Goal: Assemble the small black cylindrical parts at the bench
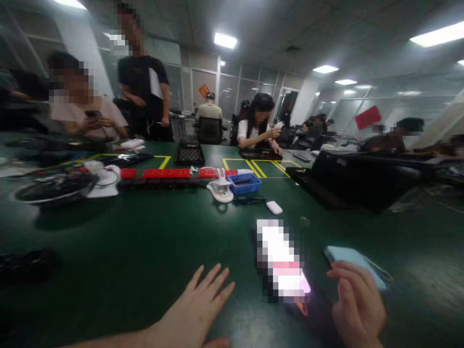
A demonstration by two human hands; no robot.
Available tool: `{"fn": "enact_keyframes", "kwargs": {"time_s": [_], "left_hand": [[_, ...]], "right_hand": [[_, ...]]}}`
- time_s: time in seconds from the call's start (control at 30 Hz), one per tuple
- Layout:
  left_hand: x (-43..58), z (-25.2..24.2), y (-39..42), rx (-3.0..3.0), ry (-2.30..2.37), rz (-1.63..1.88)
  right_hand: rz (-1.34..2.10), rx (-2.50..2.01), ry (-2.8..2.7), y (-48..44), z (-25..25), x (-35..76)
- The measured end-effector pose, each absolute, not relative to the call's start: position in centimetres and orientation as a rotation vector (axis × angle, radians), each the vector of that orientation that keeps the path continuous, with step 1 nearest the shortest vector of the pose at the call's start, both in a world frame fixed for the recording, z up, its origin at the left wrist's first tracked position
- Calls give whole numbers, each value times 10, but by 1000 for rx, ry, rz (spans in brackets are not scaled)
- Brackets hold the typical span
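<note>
My left hand [203, 302] is low in the middle of the view, over the dark green table, its fingers spread and nothing in it. To its right lies a phone [281, 256] with a lit screen, blurred into blocks. Beyond the phone is a small white rounded case [274, 208]. My right hand [357, 302] is at the lower right, fingers loosely curled together, with nothing visible in them. Just behind it lies a flat light blue thing [350, 256] with a thin cord loop; whether my fingers touch it I cannot tell.
Farther back stand a blue bin [244, 183], a white stand [220, 188], a row of red parts [166, 173] and a bowl of dark cables [47, 188]. A large black case [355, 176] is at right. People sit and stand across the table [145, 241].
</note>
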State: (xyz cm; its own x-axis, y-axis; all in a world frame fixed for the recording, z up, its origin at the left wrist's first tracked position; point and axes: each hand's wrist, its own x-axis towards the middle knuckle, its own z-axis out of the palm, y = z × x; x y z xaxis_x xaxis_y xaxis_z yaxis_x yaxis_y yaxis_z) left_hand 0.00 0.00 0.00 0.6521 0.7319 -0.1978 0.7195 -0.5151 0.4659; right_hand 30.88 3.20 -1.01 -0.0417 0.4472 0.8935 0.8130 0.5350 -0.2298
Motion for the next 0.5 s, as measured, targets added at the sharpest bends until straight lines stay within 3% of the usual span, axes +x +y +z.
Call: {"fn": "enact_keyframes", "kwargs": {"time_s": [0.17,0.5], "left_hand": [[-10,19,-23,2389,1136,222],[-148,70,-129,2431,1435,409]], "right_hand": [[-609,-915,-1787,26,15,285],[163,-798,-2358,-48,38,113]]}}
